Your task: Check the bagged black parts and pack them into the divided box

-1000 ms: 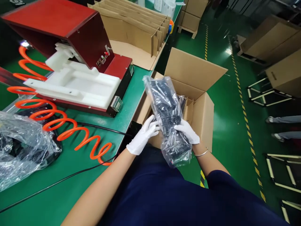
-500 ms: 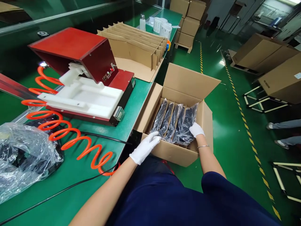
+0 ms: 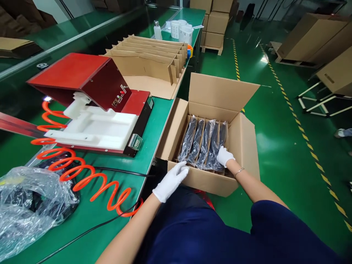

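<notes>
An open cardboard box (image 3: 243,146) stands beside the green bench, with several black items in clear plastic bags (image 3: 205,143) upright in its divider slots. My right hand (image 3: 224,156), in a white glove, presses down on the top of the rightmost bagged item, fingers curled over it. My left hand (image 3: 172,180), also gloved, rests with its fingers stretched out on the box's near rim at the left corner. It holds nothing.
On the green bench (image 3: 110,205) sit a red machine with a white fixture (image 3: 93,110), a coiled orange air hose (image 3: 82,176), a heap of bagged parts (image 3: 30,201) and stacked cardboard dividers (image 3: 154,60). More cartons stand on the green floor (image 3: 275,146). Another person's shoe (image 3: 342,132) shows at right.
The bagged item that both hands held above the box a second ago now stands in the rightmost slot. The right hand has pushed it further down; the left hand stays on the rim.
</notes>
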The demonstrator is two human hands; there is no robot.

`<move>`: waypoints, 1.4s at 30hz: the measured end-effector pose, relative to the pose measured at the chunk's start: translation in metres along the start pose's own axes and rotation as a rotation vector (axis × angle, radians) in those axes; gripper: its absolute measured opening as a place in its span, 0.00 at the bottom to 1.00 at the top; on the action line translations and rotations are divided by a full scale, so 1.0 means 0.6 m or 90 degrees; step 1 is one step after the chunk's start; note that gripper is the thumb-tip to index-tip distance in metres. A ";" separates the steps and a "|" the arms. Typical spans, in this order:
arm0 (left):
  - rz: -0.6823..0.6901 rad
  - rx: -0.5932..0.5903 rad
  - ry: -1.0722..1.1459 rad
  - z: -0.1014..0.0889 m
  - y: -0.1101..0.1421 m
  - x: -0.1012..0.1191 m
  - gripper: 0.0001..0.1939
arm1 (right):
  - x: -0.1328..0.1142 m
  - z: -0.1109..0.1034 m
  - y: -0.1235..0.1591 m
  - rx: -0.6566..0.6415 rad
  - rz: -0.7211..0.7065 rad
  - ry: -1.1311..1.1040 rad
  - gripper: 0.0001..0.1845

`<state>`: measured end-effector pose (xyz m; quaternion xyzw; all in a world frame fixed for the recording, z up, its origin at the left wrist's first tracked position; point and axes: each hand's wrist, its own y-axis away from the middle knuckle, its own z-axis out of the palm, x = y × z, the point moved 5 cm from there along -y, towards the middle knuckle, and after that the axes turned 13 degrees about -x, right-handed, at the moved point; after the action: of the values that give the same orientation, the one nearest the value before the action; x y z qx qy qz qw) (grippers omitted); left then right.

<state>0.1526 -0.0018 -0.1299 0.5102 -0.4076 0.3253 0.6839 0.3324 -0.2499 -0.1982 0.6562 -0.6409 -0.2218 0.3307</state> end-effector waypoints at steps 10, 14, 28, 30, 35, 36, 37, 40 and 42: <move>-0.055 0.035 -0.103 -0.006 0.001 -0.020 0.34 | 0.024 -0.075 0.017 0.038 -0.222 0.039 0.28; -0.078 0.035 -0.135 0.003 -0.013 -0.011 0.34 | -0.026 -0.086 0.020 0.048 -0.337 0.082 0.26; -0.082 0.011 -0.216 0.004 -0.062 0.004 0.32 | -0.173 0.062 0.013 -0.034 -0.657 0.290 0.25; -0.064 0.019 -0.234 -0.004 -0.090 0.006 0.30 | -0.158 0.071 0.020 -0.005 -0.689 0.291 0.26; -0.106 0.033 -0.412 -0.030 -0.162 0.020 0.26 | -0.156 0.030 0.040 0.013 -0.741 0.274 0.22; -0.118 0.035 -0.440 -0.037 -0.175 0.022 0.26 | -0.148 0.002 0.040 0.032 -0.743 0.258 0.23; -0.129 0.040 -0.460 -0.044 -0.187 0.025 0.25 | -0.131 -0.034 0.036 0.070 -0.727 0.231 0.23; -0.170 0.064 -0.511 -0.067 -0.225 0.023 0.24 | -0.026 -0.159 -0.006 0.288 -0.515 0.077 0.23; -0.200 0.071 -0.535 -0.075 -0.254 0.016 0.25 | 0.069 -0.213 -0.048 0.392 -0.303 -0.013 0.24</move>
<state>0.2982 0.0012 -0.1939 0.6899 -0.5491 0.0037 0.4718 0.4473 -0.2730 -0.1259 0.8529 -0.5106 -0.0961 0.0516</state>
